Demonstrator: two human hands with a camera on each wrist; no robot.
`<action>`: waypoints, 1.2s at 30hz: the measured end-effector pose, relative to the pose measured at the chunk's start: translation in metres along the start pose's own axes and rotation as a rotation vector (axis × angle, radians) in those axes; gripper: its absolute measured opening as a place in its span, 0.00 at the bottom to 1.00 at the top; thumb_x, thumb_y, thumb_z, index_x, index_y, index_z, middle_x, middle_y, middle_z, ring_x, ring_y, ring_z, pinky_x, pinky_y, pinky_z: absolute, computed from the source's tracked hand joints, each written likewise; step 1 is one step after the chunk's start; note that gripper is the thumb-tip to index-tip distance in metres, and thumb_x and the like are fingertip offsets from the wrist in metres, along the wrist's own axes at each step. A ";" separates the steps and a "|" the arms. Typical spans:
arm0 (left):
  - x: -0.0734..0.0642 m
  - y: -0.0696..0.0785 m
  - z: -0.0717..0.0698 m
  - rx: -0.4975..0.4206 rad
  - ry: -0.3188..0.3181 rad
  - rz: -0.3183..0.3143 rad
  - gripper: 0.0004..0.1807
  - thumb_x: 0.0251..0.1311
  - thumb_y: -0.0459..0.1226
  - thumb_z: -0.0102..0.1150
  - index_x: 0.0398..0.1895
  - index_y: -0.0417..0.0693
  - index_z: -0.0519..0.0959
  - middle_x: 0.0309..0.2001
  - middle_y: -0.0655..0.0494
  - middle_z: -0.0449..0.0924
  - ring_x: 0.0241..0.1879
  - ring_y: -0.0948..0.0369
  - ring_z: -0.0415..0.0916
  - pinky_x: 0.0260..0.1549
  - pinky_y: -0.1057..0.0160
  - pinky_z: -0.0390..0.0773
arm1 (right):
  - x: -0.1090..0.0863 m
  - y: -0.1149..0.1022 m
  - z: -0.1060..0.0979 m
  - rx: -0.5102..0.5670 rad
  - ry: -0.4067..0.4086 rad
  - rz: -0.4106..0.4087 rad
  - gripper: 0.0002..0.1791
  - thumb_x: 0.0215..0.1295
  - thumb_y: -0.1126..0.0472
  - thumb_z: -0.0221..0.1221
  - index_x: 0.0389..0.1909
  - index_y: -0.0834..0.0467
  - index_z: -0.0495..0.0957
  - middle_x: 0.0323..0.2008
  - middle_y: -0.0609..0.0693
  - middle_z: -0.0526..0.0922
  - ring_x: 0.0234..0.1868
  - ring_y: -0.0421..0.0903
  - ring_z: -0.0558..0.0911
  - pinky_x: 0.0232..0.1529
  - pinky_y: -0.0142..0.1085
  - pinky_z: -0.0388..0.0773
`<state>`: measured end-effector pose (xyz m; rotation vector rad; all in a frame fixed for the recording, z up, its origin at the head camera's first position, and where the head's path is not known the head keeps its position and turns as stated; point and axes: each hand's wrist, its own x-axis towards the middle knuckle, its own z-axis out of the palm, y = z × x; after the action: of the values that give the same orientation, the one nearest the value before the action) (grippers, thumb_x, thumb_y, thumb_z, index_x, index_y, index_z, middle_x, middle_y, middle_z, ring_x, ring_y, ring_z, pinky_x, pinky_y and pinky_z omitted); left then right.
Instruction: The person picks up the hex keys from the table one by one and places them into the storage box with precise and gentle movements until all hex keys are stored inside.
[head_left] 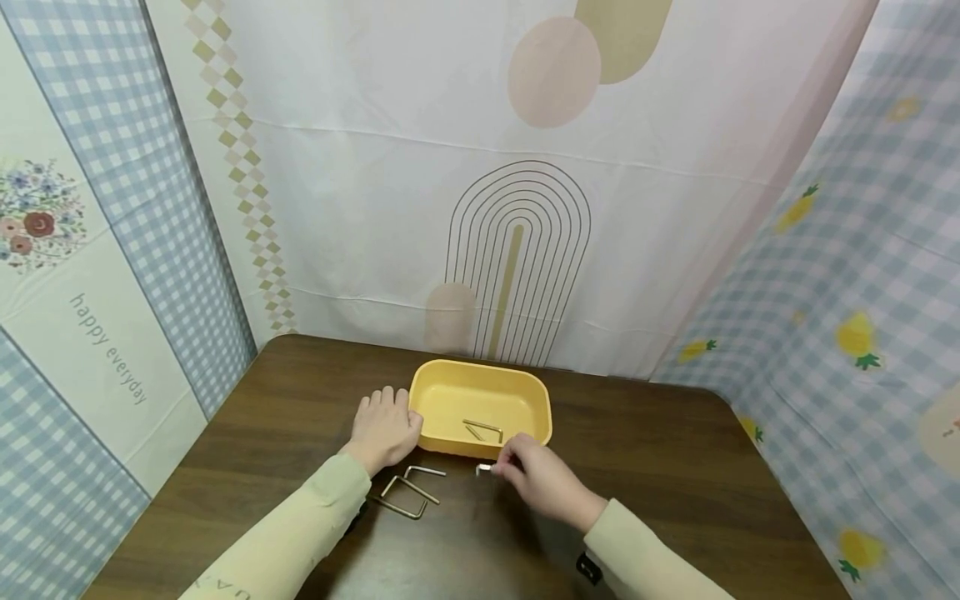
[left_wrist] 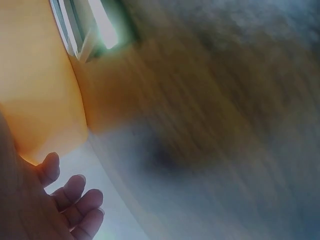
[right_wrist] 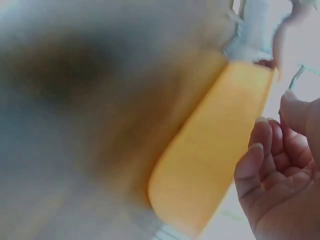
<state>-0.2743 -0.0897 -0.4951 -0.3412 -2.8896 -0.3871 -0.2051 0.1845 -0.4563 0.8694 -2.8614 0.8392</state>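
Note:
My left hand (head_left: 384, 427) rests at the left end of a yellow tray (head_left: 545, 392), its thumb side against the outer wall. In the left wrist view, the relaxed fingers (left_wrist: 75, 195) lie beside the tray. Between thumb and fingers my right hand (head_left: 543, 483) pinches a silver L-shaped rod (head_left: 483, 468), like a hex key, just in front of the tray's near wall. Brass L-shaped rods (head_left: 483, 425) lie inside the tray. On the table by my left wrist are a silver L-shaped rod (head_left: 429, 472) and two brass ones (head_left: 417, 490), overlapping.
The dark wooden table (head_left: 645, 458) extends past the tray on both sides. Printed cloth (head_left: 360, 208) hangs along its far edge, with checked cloth (head_left: 817, 333) on the right. A small black object (head_left: 588, 568) is at my right sleeve.

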 end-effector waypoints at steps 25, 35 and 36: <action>0.000 -0.001 0.000 -0.011 -0.027 -0.014 0.12 0.63 0.42 0.37 0.34 0.43 0.68 0.33 0.48 0.65 0.38 0.48 0.65 0.41 0.49 0.64 | 0.051 0.037 -0.011 -0.246 0.071 0.292 0.10 0.66 0.58 0.61 0.26 0.53 0.73 0.21 0.42 0.73 0.20 0.40 0.70 0.23 0.36 0.69; -0.001 0.000 0.000 -0.018 -0.035 -0.016 0.12 0.63 0.42 0.38 0.34 0.42 0.68 0.33 0.48 0.64 0.37 0.48 0.65 0.41 0.49 0.64 | 0.052 0.039 -0.008 -0.293 0.069 0.253 0.10 0.63 0.59 0.64 0.25 0.53 0.75 0.21 0.42 0.74 0.21 0.39 0.70 0.24 0.36 0.70; 0.000 0.000 0.001 -0.019 -0.037 -0.016 0.12 0.63 0.42 0.38 0.34 0.42 0.68 0.33 0.48 0.64 0.37 0.48 0.65 0.41 0.49 0.64 | 0.051 0.039 -0.008 -0.293 0.067 0.252 0.10 0.63 0.59 0.64 0.24 0.53 0.75 0.21 0.41 0.73 0.21 0.39 0.70 0.24 0.36 0.70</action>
<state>-0.2739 -0.0897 -0.4960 -0.3316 -2.9280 -0.4156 -0.2700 0.1899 -0.4591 0.4488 -2.9668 0.4321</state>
